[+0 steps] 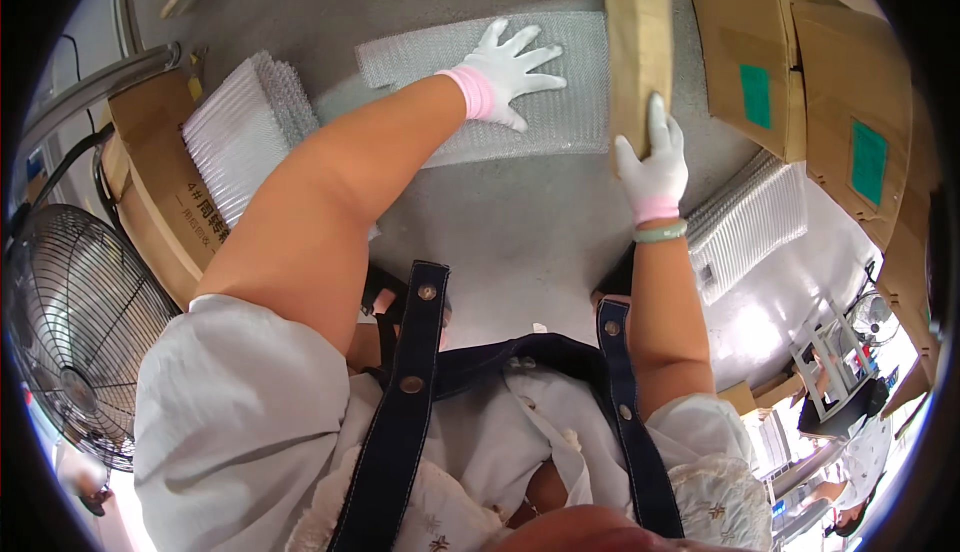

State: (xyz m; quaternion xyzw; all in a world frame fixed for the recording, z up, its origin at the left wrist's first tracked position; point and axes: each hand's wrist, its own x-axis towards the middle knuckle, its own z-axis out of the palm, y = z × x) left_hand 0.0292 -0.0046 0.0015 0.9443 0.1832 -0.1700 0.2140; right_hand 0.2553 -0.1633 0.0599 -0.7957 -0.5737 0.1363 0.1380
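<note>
A sheet of clear bubble wrap (575,62) lies flat on the grey floor in front of me. My left hand (510,72), in a white glove with a pink cuff, rests on it with fingers spread. To the right, a long narrow brown cardboard box (637,42) covers or adjoins the sheet's right end. Gloved the same way, my right hand (655,162) grips the near end of this box, thumb on one side and fingers along the other. The box is slightly blurred.
Bubble wrap is stacked at left (250,117) and right (755,217). Large cartons (745,52) with green labels stand at the far right. A brown carton (165,142) and a black fan (75,342) are on the left. Another person (865,462) appears at lower right.
</note>
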